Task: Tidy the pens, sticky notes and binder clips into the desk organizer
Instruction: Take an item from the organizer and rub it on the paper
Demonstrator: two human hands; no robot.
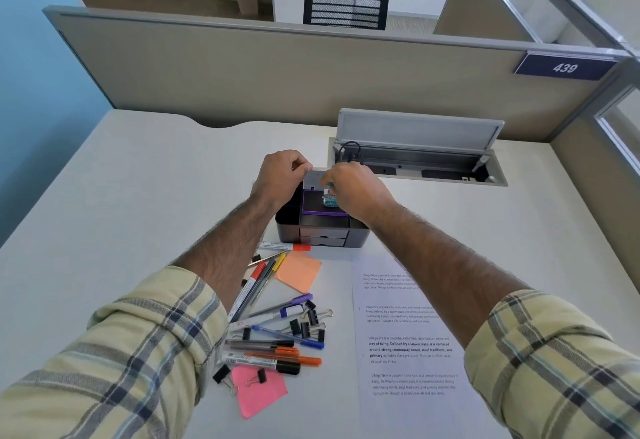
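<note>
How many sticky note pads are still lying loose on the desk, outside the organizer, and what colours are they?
Orange sticky note pad: 1
Pink sticky note pad: 1
Total: 2

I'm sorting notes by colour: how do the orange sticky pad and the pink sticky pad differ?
The orange sticky pad lies close to the desk organizer; the pink sticky pad lies farther from it, beyond the pens. The orange pad carries no clip, while a black binder clip sits on the pink pad. Both lie flat on the desk, outside the organizer.
</note>
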